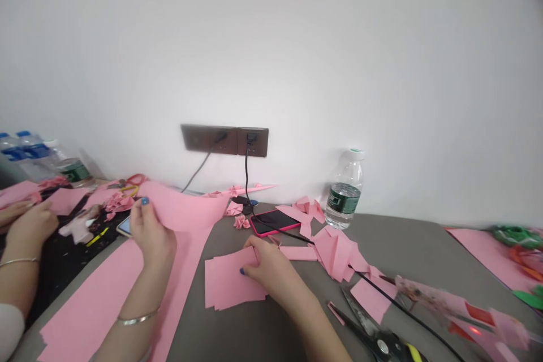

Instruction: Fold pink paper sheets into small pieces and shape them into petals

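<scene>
The stack of pink squares [231, 283] lies flat on the grey worktop [424, 249], thin, light and easily creased; the right hand [271, 271] presses it, fingers spread. The left hand [155, 235] pinches the edge of a long pink sheet [106, 300], floppy paper best held at its margin

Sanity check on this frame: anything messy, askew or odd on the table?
Pink paper scraps are strewn around the phone, and a black cable runs across them. Left hand lifts a paper sheet; right hand presses a stack.
</scene>
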`<act>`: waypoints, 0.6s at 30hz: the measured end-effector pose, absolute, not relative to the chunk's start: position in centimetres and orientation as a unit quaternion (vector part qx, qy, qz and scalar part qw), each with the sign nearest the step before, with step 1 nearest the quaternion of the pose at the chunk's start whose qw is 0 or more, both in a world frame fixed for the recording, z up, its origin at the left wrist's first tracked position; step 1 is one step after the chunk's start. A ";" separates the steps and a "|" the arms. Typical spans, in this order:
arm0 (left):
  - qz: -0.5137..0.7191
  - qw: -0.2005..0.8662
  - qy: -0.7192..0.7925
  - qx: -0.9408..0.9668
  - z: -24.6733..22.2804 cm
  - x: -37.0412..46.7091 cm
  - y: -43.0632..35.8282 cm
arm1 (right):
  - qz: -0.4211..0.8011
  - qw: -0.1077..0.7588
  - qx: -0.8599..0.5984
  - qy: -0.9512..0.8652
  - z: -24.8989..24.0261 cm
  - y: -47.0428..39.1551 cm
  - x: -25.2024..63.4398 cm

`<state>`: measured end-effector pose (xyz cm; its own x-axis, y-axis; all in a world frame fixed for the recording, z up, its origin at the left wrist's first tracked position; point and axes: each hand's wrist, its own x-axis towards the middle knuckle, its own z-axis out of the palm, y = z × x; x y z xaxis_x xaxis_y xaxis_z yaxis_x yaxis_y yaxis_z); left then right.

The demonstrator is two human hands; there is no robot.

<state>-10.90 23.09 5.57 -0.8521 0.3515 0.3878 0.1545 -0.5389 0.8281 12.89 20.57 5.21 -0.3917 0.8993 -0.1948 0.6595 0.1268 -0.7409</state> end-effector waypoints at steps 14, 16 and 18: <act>0.787 0.308 0.459 0.274 5.6 -6.5 22.2 | 0.531 0.464 -0.371 -0.604 6.6 20.8 13.5; 0.775 0.283 0.480 0.296 5.3 -6.7 22.2 | 0.599 0.459 -0.349 -0.556 7.1 20.8 13.7; 0.765 0.235 0.501 0.329 5.0 -6.8 22.2 | 0.614 0.441 -0.330 -0.565 7.3 20.7 13.6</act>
<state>-6.84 22.23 4.99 -0.6734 0.6890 0.2680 -0.0302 -0.3878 0.9212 13.64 20.72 7.27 -0.3936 0.9147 0.0922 -0.1677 0.0272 -0.9855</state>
